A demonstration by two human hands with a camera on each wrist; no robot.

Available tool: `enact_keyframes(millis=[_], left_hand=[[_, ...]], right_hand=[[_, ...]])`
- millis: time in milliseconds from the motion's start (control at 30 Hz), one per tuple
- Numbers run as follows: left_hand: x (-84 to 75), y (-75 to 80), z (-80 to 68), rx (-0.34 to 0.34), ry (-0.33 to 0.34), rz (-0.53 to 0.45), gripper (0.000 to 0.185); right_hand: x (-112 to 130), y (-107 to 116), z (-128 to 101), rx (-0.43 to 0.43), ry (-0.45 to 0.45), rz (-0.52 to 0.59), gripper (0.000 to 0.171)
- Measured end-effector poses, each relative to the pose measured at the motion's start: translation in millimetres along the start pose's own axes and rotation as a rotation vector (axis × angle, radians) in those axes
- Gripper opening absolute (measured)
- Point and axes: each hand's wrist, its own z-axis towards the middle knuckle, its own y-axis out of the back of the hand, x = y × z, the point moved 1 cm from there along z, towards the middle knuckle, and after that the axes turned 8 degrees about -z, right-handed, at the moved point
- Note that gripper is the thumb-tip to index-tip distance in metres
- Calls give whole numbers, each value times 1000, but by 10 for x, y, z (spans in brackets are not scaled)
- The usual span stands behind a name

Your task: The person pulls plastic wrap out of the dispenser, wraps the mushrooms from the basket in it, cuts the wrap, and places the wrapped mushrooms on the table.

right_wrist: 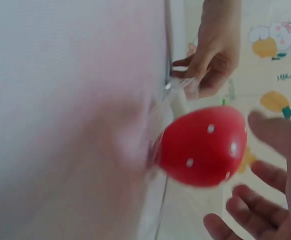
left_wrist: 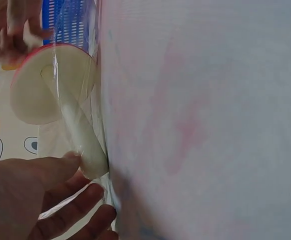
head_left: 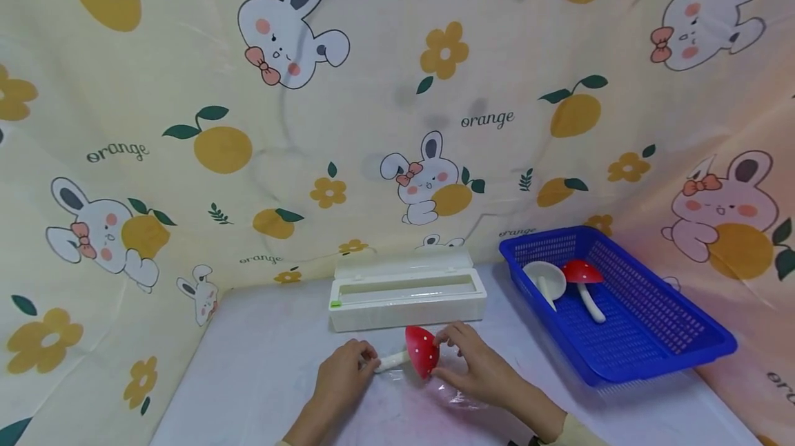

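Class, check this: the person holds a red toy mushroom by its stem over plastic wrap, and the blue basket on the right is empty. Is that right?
Not quite. The blue basket is not empty: the head view shows a red mushroom and a white one in it. The left hand does hold the toy mushroom by its stem over the plastic wrap.

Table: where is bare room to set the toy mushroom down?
Bare table lies left of the left hand, and near the front edge between the right hand and the blue basket. Crowded between the hands, where the mushroom lies on film before the white box.
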Motion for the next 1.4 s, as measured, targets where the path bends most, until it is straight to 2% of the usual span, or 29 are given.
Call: enact_keyframes(millis=[100,167,267,333,400,567,700,867,967,1100,1300,1400], left_hand=[[2,-12,16,18,11,7,9],[0,-12,21,27,16,11,9],[-10,-4,25,43,26,12,8],[-11,-1,24,43,25,13,8],[-10,-3,31,45,26,10,8],[22,-7,46,51,30,5,8],[22,-5,56,56,26,-1,8],[8,16,63,48,0,-3,9],[2,22,65,58,6,-1,10],[-14,33,71,64,13,-1,9],[-24,25,74,0,-21,40,12],[-24,15,87,-17,-45,44,19]], right_hand=[[-93,43,-178,37,46,-1,45],[-164,64,-301,99,68,-4,50],[-267,78,-453,187,71,-45,59],[-318,92,-517,212,69,-75,57],[-359,107,-551,198,85,-106,49],[-382,135,-543,145,126,-96,21],[-362,159,-467,85,159,-69,21],[-305,219,-302,-48,203,-69,29],[-271,243,-175,-118,171,-91,30],[-249,217,-1,-189,69,-100,25],[-254,49,232,-204,-127,-37,20],[-251,-36,319,-221,-162,-10,21]])
